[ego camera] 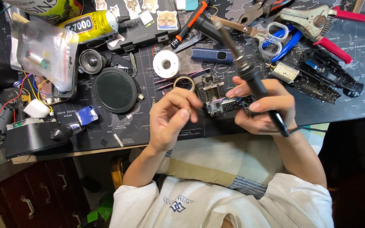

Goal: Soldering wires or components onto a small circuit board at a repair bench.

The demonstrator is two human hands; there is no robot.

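Note:
My right hand [263, 107] grips a black soldering iron [250, 78] whose tip points up and away, and its fingers also hold a small dark circuit board [227, 104] with blue parts. My left hand [172, 116] is pinched at the board's left end, fingertips touching it. Both hands hover over the near edge of a dark map-printed mat [157, 126].
A solder spool [166, 64], tape ring [184, 82], black round disc [115, 90], small speaker [91, 61], yellow glue tube [90, 24], scissors [271, 33], red-handled wire stripper [322, 25], opened black device [317, 78] and clear plastic bag [47, 52] crowd the mat.

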